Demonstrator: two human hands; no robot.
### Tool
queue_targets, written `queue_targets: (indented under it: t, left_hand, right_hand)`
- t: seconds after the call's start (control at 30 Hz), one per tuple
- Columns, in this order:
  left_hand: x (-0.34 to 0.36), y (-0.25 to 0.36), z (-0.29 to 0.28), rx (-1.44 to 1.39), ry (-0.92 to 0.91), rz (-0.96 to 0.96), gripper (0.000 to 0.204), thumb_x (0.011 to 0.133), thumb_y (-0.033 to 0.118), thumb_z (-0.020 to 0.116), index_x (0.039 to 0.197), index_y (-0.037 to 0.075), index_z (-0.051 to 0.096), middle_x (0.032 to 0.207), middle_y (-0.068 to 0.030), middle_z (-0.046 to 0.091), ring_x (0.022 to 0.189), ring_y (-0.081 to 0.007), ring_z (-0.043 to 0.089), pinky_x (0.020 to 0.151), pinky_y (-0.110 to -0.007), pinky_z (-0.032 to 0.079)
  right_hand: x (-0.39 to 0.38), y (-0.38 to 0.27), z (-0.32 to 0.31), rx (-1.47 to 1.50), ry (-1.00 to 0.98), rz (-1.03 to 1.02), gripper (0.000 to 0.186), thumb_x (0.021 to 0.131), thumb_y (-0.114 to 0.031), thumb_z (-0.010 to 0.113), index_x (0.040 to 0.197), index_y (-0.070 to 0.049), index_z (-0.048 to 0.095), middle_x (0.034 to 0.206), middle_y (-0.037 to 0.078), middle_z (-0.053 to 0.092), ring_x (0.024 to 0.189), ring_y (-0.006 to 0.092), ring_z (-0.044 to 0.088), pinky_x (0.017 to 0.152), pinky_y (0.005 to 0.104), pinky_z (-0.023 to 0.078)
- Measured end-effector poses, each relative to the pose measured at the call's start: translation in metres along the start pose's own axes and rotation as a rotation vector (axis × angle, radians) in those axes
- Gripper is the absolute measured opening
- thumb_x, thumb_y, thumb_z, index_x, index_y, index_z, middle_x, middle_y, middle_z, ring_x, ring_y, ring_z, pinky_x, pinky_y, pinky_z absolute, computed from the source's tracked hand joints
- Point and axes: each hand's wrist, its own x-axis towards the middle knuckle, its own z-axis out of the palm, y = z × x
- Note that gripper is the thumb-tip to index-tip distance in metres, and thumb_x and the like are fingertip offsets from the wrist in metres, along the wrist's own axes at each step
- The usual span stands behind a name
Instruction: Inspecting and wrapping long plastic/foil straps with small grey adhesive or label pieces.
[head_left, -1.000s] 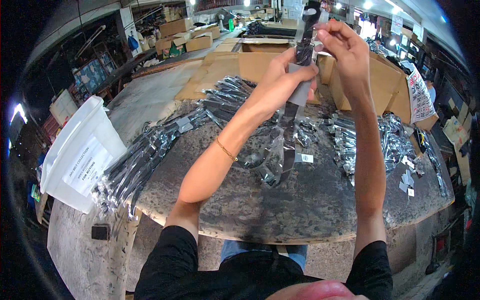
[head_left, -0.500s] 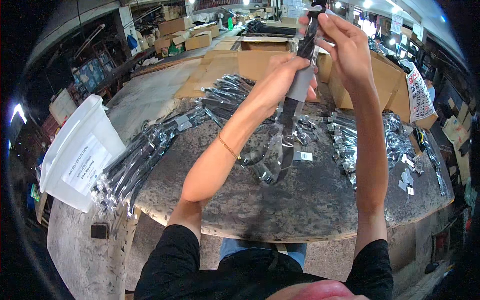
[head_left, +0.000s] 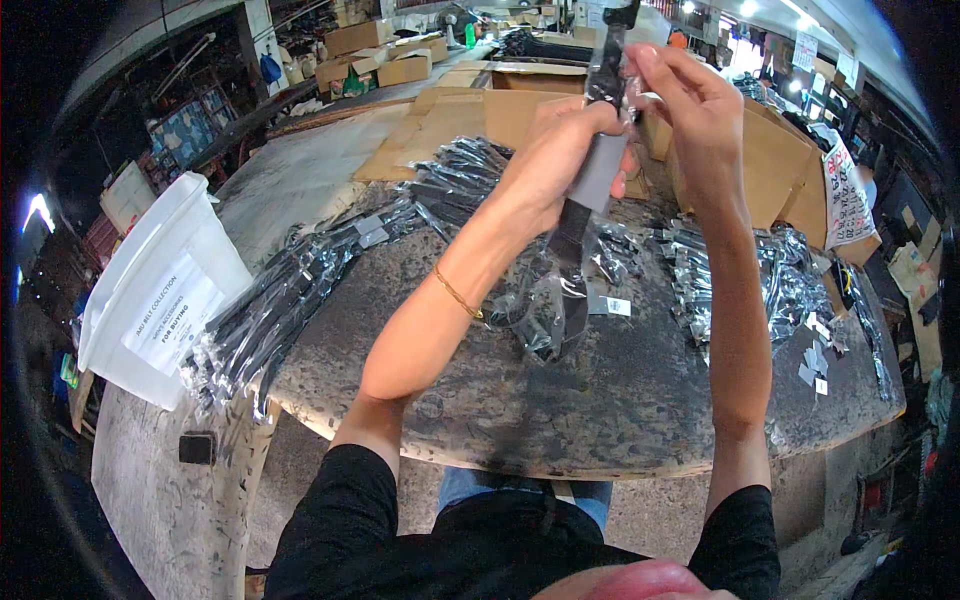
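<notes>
My left hand (head_left: 562, 148) is closed around a black belt (head_left: 569, 242) and a plain grey card (head_left: 598, 176) lying against it. The belt hangs in a clear plastic sleeve (head_left: 541, 312), its lower end reaching down to the tabletop. At the upper part of the belt, my right hand (head_left: 700, 100) pinches the sleeve's plastic between thumb and fingers. A small white tag (head_left: 612, 306) lies on the table right of the hanging end.
Bagged black belts (head_left: 310, 275) lie heaped at left, with another pile (head_left: 735, 285) at right near loose tags (head_left: 815, 362). A white bin (head_left: 150, 300) stands at the left edge. Open cardboard boxes (head_left: 755, 165) are at the back. A dark square object (head_left: 197, 448) lies lower left.
My right hand has come down slightly along the belt, and its fingers have drawn closer together on the plastic. My left hand keeps its hold on the belt and card.
</notes>
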Motion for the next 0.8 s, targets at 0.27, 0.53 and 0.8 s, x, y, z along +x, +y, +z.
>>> queue_targets:
  t: [0.27,0.53,0.8]
  left_hand:
    - [0.001,-0.006,-0.005,0.031,0.011,0.037,0.014,0.086,0.013,0.052,0.088,-0.001,0.055,0.072,-0.0098,0.061,0.057,-0.0177,0.059,0.055,-0.029,0.049]
    - [-0.014,-0.037,-0.028,0.236,-0.268,0.076,0.017,0.088,0.009,0.063,0.1,-0.002,0.059,0.084,-0.0096,0.067,0.077,-0.0156,0.066,0.074,-0.029,0.052]
    - [-0.049,-0.057,-0.018,0.59,-0.144,0.012,0.021,0.087,0.012,0.066,0.101,-0.003,0.063,0.081,-0.0028,0.066,0.074,-0.0096,0.063,0.074,-0.026,0.051]
  right_hand:
    - [0.003,0.001,0.0,-0.217,0.006,-0.138,0.025,0.092,-0.018,0.06,0.107,0.001,0.065,0.096,0.004,0.065,0.082,0.0078,0.058,0.073,0.0233,0.048]
    - [0.035,-0.037,0.012,-0.228,0.381,-0.129,0.029,0.095,-0.027,0.052,0.088,-0.001,0.06,0.072,0.001,0.056,0.062,0.0074,0.052,0.055,0.0206,0.043]
    - [0.114,-0.036,-0.019,-0.232,0.314,-0.201,0.024,0.092,-0.023,0.054,0.081,-0.003,0.06,0.059,-0.002,0.051,0.048,0.0069,0.044,0.043,0.0228,0.036]
